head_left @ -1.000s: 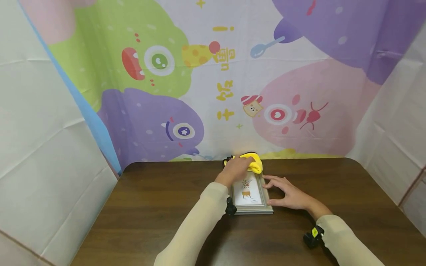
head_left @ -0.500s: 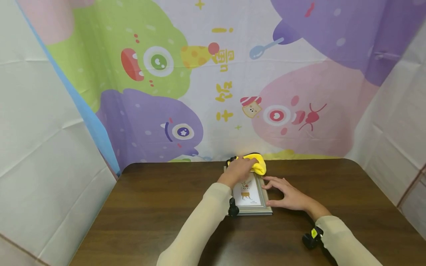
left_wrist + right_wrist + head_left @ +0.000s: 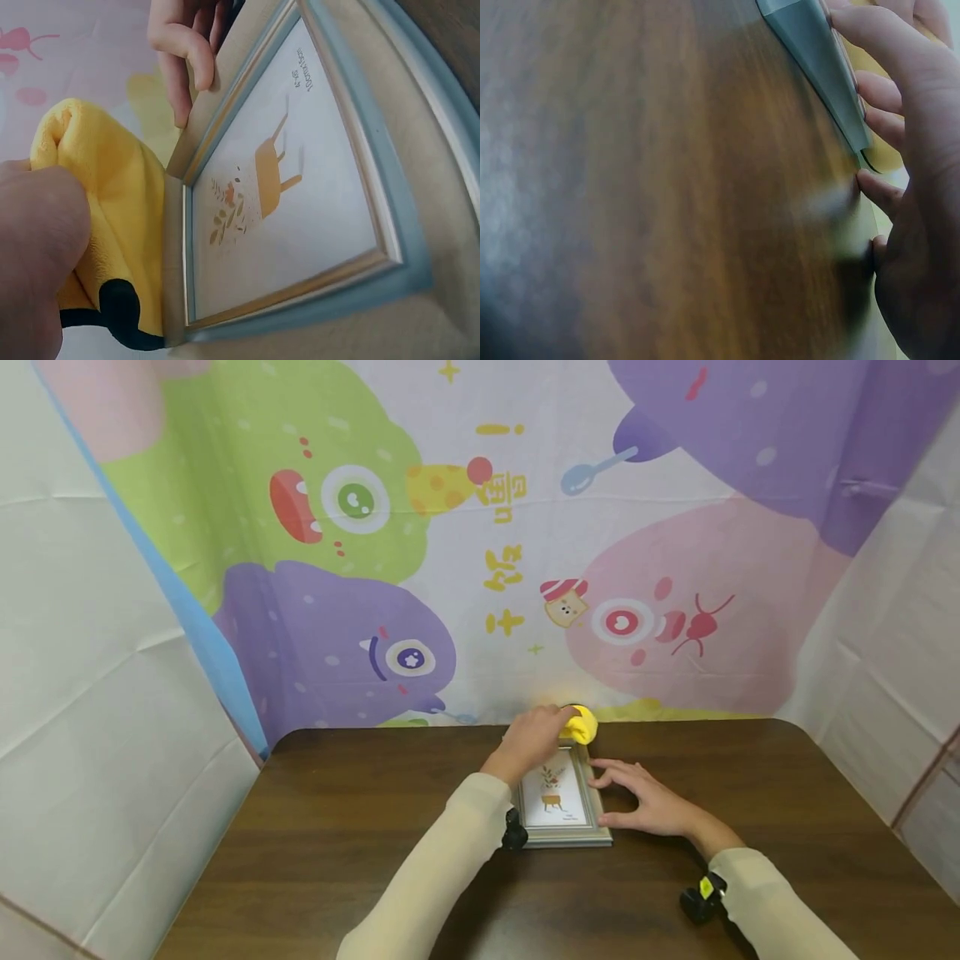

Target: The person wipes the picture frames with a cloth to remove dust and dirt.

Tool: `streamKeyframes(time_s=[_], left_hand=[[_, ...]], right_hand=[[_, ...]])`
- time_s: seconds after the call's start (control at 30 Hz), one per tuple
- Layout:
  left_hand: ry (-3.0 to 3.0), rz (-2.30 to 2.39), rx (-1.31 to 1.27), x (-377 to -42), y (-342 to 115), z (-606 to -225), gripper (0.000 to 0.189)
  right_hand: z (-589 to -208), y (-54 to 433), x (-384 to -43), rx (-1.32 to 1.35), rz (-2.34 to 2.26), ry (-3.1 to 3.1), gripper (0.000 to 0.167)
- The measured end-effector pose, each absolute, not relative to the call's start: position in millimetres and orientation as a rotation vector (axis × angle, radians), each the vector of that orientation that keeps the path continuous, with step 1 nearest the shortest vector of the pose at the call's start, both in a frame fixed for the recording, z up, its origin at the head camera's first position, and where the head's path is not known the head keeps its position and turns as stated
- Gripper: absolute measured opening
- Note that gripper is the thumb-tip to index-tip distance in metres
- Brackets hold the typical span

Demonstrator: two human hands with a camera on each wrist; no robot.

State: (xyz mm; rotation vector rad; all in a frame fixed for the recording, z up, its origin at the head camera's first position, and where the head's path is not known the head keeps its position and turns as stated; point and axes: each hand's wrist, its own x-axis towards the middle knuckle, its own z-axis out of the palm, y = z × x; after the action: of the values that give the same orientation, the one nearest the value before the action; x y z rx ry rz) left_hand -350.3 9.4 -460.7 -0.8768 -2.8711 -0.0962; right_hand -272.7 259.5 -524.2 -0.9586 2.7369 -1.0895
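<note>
A picture frame (image 3: 567,837) with a pale, ribbed border lies flat on the table; its print shows a plant in an orange pot on legs. My left hand (image 3: 529,739) grips a folded yellow cloth (image 3: 581,725) at the frame's far edge. In the left wrist view the cloth (image 3: 124,202) bunches under the fingers, its black trim showing, right against the border. Fingers and thumb of my right hand (image 3: 647,797) rest spread along the frame's right side. The right wrist view shows these fingertips on the frame's grey side (image 3: 814,64).
The frame sits near the back of the dark wooden table (image 3: 337,835). Directly behind the table's far edge hangs a cartoon-print curtain (image 3: 495,677). Pale wall panels (image 3: 97,693) stand to the left and right.
My left hand first slid slightly right with the cloth, then back left along the frame's far edge, with less cloth showing now. The right hand stays in place at the frame's side.
</note>
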Motion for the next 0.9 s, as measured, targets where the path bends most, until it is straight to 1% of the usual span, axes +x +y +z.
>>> streamKeyframes(time_s=[0.1, 0.4, 0.67, 0.9], left_hand=[[-2.838, -0.116, -0.878, -343.6, 5.2, -456.0, 0.054], [-2.799, -0.117, -0.867, -339.2, -13.0, -448.6, 0.056], [-2.757, -0.047, -0.885, -334.9, -36.8, -446.7, 0.051], [-2.717, 0.001, -0.896, -329.0, -58.1, -445.3, 0.050]], right_hand=[[-522.7, 258.7, -271.7, -0.958, -1.096, 2.735, 0.042], [-521.8, 258.0, -271.9, -0.947, -1.104, 2.726, 0.040], [-522.9, 257.0, -273.8, -0.931, -1.083, 2.733, 0.040], [-521.4, 256.7, -272.0, -0.911, -1.079, 2.727, 0.038]])
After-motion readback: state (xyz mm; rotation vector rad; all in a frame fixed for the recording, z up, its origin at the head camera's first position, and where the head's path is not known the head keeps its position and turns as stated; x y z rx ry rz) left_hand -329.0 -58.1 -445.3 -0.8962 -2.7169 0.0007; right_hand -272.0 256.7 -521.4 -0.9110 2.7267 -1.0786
